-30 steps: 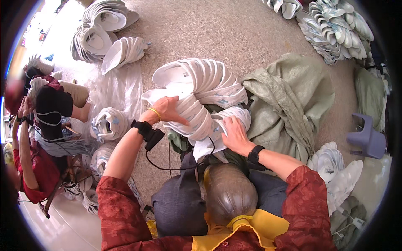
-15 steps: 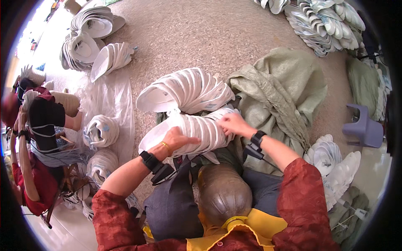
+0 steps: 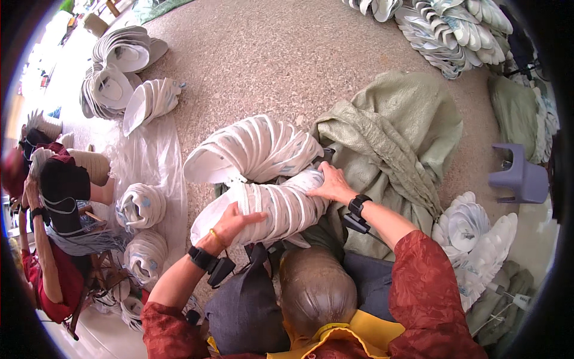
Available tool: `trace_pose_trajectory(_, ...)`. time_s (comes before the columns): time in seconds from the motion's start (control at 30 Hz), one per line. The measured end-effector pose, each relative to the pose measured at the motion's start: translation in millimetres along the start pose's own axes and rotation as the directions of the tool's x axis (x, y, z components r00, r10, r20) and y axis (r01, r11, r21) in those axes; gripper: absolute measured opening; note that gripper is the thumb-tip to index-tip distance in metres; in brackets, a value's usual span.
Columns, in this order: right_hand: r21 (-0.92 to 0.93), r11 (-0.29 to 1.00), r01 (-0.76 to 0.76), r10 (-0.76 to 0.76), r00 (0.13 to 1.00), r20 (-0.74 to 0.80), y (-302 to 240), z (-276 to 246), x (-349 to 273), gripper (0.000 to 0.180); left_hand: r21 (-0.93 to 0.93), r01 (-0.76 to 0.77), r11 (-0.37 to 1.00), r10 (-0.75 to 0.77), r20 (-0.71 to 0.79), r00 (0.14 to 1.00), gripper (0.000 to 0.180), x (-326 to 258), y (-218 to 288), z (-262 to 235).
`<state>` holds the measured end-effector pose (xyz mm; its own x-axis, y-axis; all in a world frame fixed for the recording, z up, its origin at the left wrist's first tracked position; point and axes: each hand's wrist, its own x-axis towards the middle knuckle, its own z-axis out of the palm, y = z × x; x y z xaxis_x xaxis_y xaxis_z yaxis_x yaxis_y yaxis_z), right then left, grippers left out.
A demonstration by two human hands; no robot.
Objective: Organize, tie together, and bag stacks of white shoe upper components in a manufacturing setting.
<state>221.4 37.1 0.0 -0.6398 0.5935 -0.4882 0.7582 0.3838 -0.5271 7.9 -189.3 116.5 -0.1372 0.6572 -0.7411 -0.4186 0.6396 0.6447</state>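
A long curved stack of white nested pieces (image 3: 269,206) is held across the lap, near the middle of the view. The left hand (image 3: 234,222) is laid on the stack's near left end, fingers spread and curled over it in a loose grip. The right hand (image 3: 330,184) is pressed flat on the stack's right end, fingers extended. Black wrist devices (image 3: 202,258) are worn on both arms. Just beyond, touching the held stack, a second curved stack (image 3: 251,149) is seen on the floor. To the right, a green woven sack (image 3: 388,143) is spread out. At far left, more white stacks (image 3: 122,66) are piled, and another person (image 3: 51,239) is seated at the left edge. A grey plastic stool (image 3: 521,176) stands at right.
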Motion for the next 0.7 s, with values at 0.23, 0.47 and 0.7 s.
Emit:
trace_pose_trajectory(0.23, 0.039, 0.988, 0.152, -0.148, 0.985, -0.083, -19, -1, 25, 0.078, -0.136, -0.109, 0.985, 0.101, -0.065, 0.993, 0.042, -5, -21, 2)
trace_pose_trajectory(0.47, 0.018, 0.988, 0.151, -0.151, 0.988, 0.017, -23, -25, 52, 0.072, -0.216, -0.211, 0.953, 0.173, -0.184, 0.968, 0.043, 4, -13, 11)
trace_pose_trajectory(0.7, 0.125, 0.963, 0.238, -0.244, 0.969, 0.036, -25, -40, 40, 0.058, -0.259, -0.240, 0.935, 0.180, -0.237, 0.955, 0.052, -12, -18, -2)
